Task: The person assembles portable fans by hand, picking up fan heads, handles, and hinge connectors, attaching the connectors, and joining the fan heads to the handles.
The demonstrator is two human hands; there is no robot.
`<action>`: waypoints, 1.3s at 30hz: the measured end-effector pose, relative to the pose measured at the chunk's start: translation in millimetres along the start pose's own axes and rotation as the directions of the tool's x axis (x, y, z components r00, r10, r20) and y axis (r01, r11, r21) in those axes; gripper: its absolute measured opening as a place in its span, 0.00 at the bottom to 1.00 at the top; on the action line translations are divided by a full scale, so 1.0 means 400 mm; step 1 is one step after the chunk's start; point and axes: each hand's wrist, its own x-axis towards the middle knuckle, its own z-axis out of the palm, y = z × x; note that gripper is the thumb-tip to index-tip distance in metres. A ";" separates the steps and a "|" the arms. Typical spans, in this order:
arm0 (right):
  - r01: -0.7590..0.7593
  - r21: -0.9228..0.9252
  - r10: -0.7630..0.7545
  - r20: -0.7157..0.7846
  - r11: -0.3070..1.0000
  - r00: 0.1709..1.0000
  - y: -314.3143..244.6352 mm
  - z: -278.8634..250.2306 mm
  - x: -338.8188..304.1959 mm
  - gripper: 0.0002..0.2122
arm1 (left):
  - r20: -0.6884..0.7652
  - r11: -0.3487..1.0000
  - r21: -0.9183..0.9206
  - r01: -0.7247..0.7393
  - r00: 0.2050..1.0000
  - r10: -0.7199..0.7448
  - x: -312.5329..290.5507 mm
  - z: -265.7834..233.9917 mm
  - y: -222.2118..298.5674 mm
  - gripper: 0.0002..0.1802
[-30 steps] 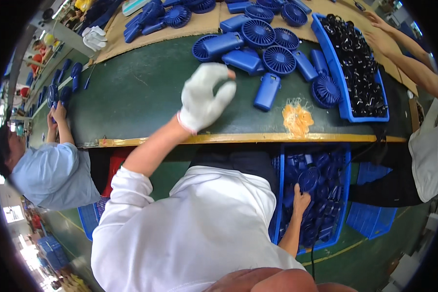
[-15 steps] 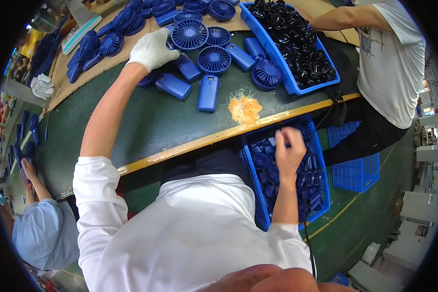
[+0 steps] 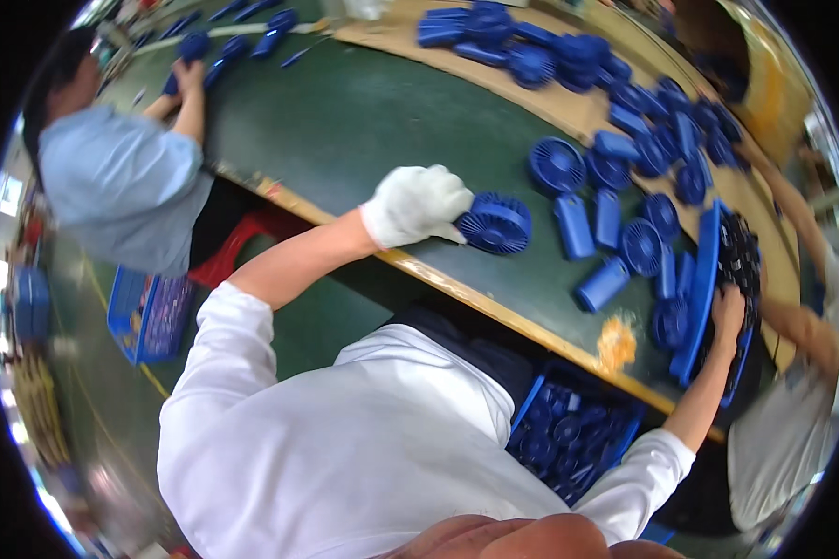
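Observation:
My left hand (image 3: pixel 419 207), in a white glove, is closed on a blue handheld fan (image 3: pixel 499 224), held over the green tabletop by the front edge. Its round slotted head shows; the glove hides the rest. Far to the right, my bare right hand (image 3: pixel 729 312) reaches into a blue tray (image 3: pixel 704 289) of shiny black parts (image 3: pixel 740 247). Those fingers are curled down among the parts, and anything between them is hidden. Several blue fans (image 3: pixel 641 244) lie on the table between my hands, some with heads up and handles toward me.
More blue fans (image 3: pixel 531 65) are piled on cardboard (image 3: pixel 401 42) along the far side. A crumpled orange patch (image 3: pixel 615 345) lies near the wooden edge. Below it stands a blue crate (image 3: pixel 524 415) of fan parts. Co-workers stand at left (image 3: pixel 121 186) and right (image 3: pixel 783 447); a red stool (image 3: pixel 228 252) is at left.
My view has turned left. My left hand has drawn a fan away from the group toward the front edge. My right hand has gone from above the lower crate to the black-parts tray.

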 end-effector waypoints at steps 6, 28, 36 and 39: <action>0.071 0.053 -0.068 -0.049 0.996 0.996 0.018 0.065 0.058 0.10 | -0.137 0.991 0.070 0.115 0.985 -0.105 -0.063 0.005 0.013 0.22; -0.215 0.836 0.345 0.033 0.505 0.938 0.103 0.086 -0.081 0.23 | 0.224 0.967 -0.087 0.240 0.950 -0.216 -0.057 -0.030 0.018 0.22; -0.203 0.695 0.269 0.014 0.690 0.963 0.027 0.006 -0.097 0.23 | 0.143 0.964 -0.116 0.239 0.964 -0.222 -0.074 -0.027 0.018 0.21; -0.166 0.592 0.237 -0.044 0.789 0.970 0.089 0.010 -0.131 0.21 | 0.059 0.977 -0.123 0.176 0.984 -0.170 -0.069 -0.013 0.014 0.21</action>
